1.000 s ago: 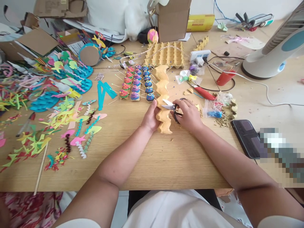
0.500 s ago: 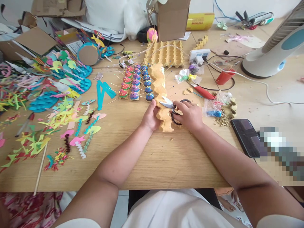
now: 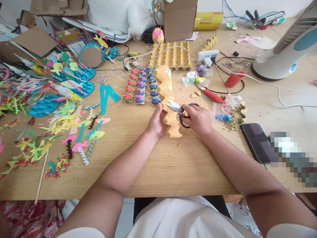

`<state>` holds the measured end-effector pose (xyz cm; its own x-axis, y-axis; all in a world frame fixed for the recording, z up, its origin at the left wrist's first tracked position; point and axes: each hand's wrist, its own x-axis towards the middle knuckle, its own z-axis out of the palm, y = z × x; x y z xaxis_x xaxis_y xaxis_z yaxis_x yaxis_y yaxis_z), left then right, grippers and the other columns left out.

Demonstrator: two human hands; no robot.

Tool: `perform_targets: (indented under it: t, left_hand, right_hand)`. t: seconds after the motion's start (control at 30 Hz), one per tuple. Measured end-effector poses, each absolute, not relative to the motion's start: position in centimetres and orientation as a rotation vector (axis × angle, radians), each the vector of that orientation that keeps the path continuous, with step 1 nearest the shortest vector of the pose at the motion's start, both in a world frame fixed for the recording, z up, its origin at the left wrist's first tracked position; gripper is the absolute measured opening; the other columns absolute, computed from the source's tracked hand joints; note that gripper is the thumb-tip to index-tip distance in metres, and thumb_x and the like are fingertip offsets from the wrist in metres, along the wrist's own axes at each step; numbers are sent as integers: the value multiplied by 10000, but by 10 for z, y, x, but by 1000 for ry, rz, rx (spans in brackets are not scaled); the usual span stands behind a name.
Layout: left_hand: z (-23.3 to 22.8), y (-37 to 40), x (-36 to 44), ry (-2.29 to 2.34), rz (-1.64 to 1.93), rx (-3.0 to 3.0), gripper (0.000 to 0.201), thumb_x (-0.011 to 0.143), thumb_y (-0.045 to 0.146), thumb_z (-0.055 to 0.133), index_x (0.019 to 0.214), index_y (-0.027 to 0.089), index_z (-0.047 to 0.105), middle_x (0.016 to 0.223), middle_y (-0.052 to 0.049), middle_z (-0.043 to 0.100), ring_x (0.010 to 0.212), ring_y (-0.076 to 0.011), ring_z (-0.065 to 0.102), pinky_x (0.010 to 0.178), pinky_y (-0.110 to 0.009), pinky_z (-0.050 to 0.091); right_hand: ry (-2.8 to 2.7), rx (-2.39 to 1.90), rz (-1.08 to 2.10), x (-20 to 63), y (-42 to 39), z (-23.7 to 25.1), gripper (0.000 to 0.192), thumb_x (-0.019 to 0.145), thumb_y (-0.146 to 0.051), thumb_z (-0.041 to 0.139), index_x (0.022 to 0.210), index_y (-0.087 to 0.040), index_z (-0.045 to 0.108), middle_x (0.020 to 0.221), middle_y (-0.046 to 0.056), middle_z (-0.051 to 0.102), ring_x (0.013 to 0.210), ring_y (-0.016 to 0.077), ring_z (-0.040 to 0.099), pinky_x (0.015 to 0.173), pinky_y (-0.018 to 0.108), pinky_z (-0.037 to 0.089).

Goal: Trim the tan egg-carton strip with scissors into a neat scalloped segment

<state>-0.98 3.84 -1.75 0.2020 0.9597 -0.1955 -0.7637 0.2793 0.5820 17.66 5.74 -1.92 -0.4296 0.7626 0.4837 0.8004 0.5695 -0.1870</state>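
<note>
My left hand (image 3: 158,123) grips the left side of a tan egg carton strip (image 3: 172,124), its thumb up along the edge and the other fingers hidden beneath. The strip runs away from me, bumpy side up. In my right hand (image 3: 198,118) are black-handled scissors (image 3: 176,106), their blades lying over the strip's middle and pointing left. Just left of the strip stand painted egg carton rows: dark blue (image 3: 155,100), purple (image 3: 140,99) and red-green (image 3: 128,96), with thin pins sticking out.
A whole egg tray (image 3: 173,56) lies behind the strip. Paper scraps (image 3: 34,148) and paper fish (image 3: 80,146) spread across the left. On the right are a red cup (image 3: 234,79), a red-handled tool (image 3: 211,95), a phone (image 3: 255,143) and a white fan (image 3: 272,62).
The scissor blades look slightly more closed over the strip. Both hands stay nearly in place, and the whole view has shifted a little.
</note>
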Motion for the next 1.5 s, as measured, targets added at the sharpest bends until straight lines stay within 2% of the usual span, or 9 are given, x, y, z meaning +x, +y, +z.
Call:
perform_targets:
  t: [0.27, 0.43, 0.67, 0.83, 0.93, 1.03, 1.23, 1.37, 1.5]
  left_hand:
    - [-19, 40, -12, 554, 1287, 369, 483, 984, 639, 581, 1249, 258, 711, 979, -19, 820, 970, -230, 800, 758, -277, 625]
    - [-23, 41, -15, 596, 1254, 336, 471, 956, 655, 612, 1225, 280, 710, 820, -1, 796, 708, -192, 777, 602, -261, 600]
    - [-29, 42, -16, 522, 1239, 346, 439, 964, 614, 607, 1235, 283, 705, 800, -8, 792, 637, -191, 747, 597, -286, 597]
    - [-25, 41, -16, 615, 1219, 380, 494, 942, 677, 595, 1225, 290, 712, 789, -12, 781, 696, -213, 759, 621, -299, 588]
    - [-24, 41, -19, 707, 1209, 402, 523, 921, 716, 600, 1194, 286, 719, 767, -17, 765, 733, -221, 758, 667, -311, 589]
    - [-25, 42, -23, 685, 1195, 402, 517, 922, 732, 584, 1184, 304, 708, 722, -3, 736, 686, -214, 742, 627, -307, 576]
    - [-28, 41, -18, 628, 1119, 419, 432, 885, 667, 693, 1047, 267, 726, 702, -1, 739, 611, -194, 715, 554, -274, 543]
    - [-28, 39, -10, 616, 1087, 526, 523, 789, 635, 816, 1086, 216, 723, 836, -36, 786, 829, -236, 775, 680, -292, 582]
    - [-31, 37, -7, 603, 1079, 663, 561, 705, 628, 882, 1042, 204, 740, 931, -60, 797, 957, -266, 773, 751, -316, 588]
  right_hand:
    - [-2237, -1254, -18, 177, 57, -22, 316, 969, -374, 610, 1229, -243, 734, 877, 64, 767, 790, 227, 669, 640, 311, 366]
    - [-1988, -1335, 251, 172, 60, -28, 301, 944, -469, 645, 1136, -254, 734, 738, 7, 698, 646, 181, 590, 616, 292, 369]
    - [-1780, -1306, 496, 170, 64, -29, 361, 907, -581, 684, 1039, -245, 709, 687, -14, 621, 609, 158, 517, 603, 297, 373]
    - [-1871, -1266, 482, 168, 59, -23, 394, 900, -582, 690, 1099, -243, 656, 739, -8, 607, 654, 173, 527, 631, 308, 395]
    - [-1943, -1177, 428, 169, 60, -23, 377, 912, -550, 678, 1117, -239, 623, 839, 25, 640, 764, 205, 570, 720, 346, 446]
    - [-1909, -1149, 455, 170, 64, -27, 345, 901, -517, 695, 1088, -240, 606, 877, 35, 646, 819, 216, 583, 784, 378, 468]
    - [-1426, -971, 1050, 165, 70, -30, 448, 851, -604, 748, 1093, -294, 534, 860, -19, 605, 803, 172, 604, 762, 340, 503]
    - [-1227, -767, 1337, 161, 67, -22, 456, 800, -527, 831, 1061, -303, 532, 844, -49, 586, 759, 138, 617, 717, 302, 504]
    - [-1165, -739, 1399, 159, 66, -17, 469, 747, -476, 882, 1038, -305, 555, 892, -52, 573, 715, 113, 591, 677, 283, 513]
